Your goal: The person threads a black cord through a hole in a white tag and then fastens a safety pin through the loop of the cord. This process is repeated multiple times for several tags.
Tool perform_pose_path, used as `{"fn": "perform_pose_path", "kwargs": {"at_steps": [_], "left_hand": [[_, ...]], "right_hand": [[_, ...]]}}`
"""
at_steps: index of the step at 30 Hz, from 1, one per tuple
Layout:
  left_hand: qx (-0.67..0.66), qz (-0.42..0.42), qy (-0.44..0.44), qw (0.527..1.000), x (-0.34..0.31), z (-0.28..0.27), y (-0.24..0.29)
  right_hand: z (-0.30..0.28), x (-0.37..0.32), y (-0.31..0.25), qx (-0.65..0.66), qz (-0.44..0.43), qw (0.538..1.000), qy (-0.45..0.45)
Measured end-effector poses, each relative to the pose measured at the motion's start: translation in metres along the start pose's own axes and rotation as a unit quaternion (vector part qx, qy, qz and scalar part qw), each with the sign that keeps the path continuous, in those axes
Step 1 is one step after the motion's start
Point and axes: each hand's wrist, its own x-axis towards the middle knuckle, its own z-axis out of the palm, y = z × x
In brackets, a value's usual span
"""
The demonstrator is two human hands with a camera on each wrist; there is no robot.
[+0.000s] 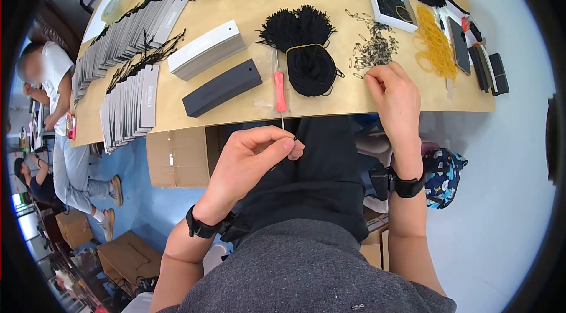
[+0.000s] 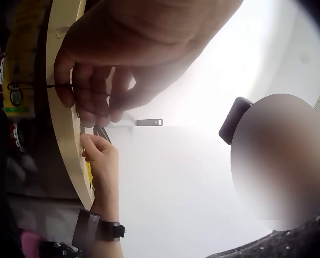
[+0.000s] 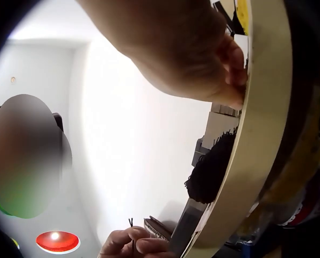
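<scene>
My left hand (image 1: 253, 153) is in front of the table edge, thumb and fingers pinching a thin black cord (image 2: 41, 86) that ends in a small loop in the left wrist view. The red-handled tool (image 1: 279, 92) lies on the table above this hand, its thin shaft pointing at the fingers. My right hand (image 1: 396, 97) is at the lower edge of a scattered pile of small black pins (image 1: 377, 47), thumb and index finger bent together on the tabletop. Whether a pin is between them is hidden.
A bundle of black cords (image 1: 309, 68) lies mid-table beside white (image 1: 206, 50) and dark (image 1: 221, 89) tag stacks. Corded tags (image 1: 132, 97) fan out at left. Right of the pins are a white box (image 1: 392, 21), yellow bands (image 1: 435, 44) and a phone (image 1: 459, 46).
</scene>
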Motion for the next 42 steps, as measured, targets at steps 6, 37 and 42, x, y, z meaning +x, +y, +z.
{"fn": "perform_pose_path", "kwargs": {"at_steps": [6, 37, 42], "left_hand": [[-0.011, 0.004, 0.000, 1.000, 0.005, 0.002, -0.002], [0.026, 0.022, 0.003, 0.999, 0.006, 0.004, -0.004], [0.041, 0.041, -0.008, 0.998, 0.006, 0.000, -0.007]], "right_hand": [[-0.002, -0.002, -0.007, 0.018, -0.003, 1.000, 0.003], [-0.020, -0.042, -0.079, 0.426, -0.001, 0.891, -0.161], [-0.031, -0.037, -0.082, 0.358, -0.046, 0.918, -0.164]]}}
